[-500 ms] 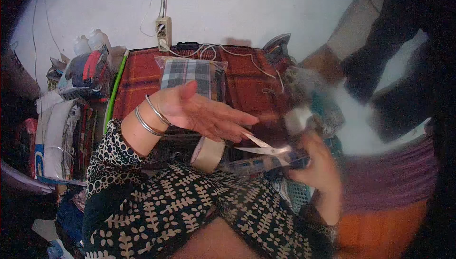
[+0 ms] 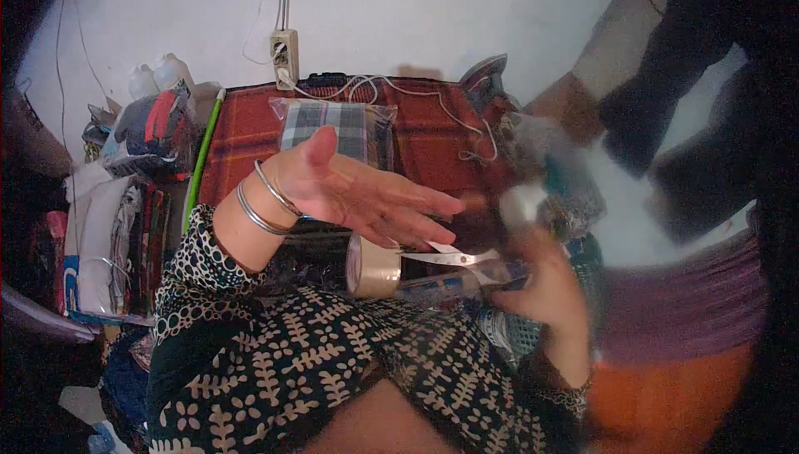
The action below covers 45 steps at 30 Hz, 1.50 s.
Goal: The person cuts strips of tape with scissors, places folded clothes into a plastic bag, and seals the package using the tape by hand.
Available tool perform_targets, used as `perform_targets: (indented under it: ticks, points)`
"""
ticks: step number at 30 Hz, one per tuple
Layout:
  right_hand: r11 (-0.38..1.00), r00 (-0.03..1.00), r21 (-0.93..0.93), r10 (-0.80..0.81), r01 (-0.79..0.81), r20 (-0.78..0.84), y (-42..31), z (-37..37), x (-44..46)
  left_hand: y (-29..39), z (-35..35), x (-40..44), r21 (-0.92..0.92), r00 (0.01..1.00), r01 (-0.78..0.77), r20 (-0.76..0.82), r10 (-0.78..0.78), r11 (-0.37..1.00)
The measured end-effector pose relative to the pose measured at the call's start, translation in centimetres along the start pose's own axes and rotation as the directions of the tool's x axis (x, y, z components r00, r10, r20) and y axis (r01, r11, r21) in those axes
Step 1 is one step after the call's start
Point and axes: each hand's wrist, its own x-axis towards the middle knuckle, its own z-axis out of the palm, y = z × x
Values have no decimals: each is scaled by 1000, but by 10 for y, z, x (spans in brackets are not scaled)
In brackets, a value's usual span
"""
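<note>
My left hand, two silver bangles on its wrist, reaches across the middle with fingers stretched out and the thumb raised. Nothing is held in it. To its right, my right hand is blurred, its fingers closed round the handles of a pair of scissors. The scissor blades are parted and point left, close below my left fingertips. A wide roll of packing tape sits just under my left hand, near my lap. Behind that hand lies a plaid cloth in a clear plastic bag, partly covered.
A red plaid cloth covers the surface ahead. Packed bags and folded cloths are stacked at left beside a green stick. A power strip hangs on the wall; an iron stands at the back right.
My right hand and the scissors have shifted slightly left and the blades look narrower. The tape roll now appears more upright and a little further right. My left hand stays spread, slightly further right.
</note>
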Motion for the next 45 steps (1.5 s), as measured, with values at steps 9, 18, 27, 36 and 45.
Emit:
perform_targets:
  ticks: [9,18,27,36,45]
  points:
    - [990,994,92,-111,109,17,-3,1,8,-3,2,5,-28,994,-56,91,58,998]
    - [982,997,175,-75,74,4,-3,4,6,1,10,6,-21,998,-44,43,45,999]
    - [976,987,150,-158,155,10,-4,6,8,1,12,15,14,993,-20,114,18,1000]
    - [996,998,59,-61,61,10,-14,-1,-4,-5,6,14,11,991,-70,113,68,997]
    - [999,998,28,18,-19,53,22,-12,-36,9,9,7,38,988,-138,75,135,990]
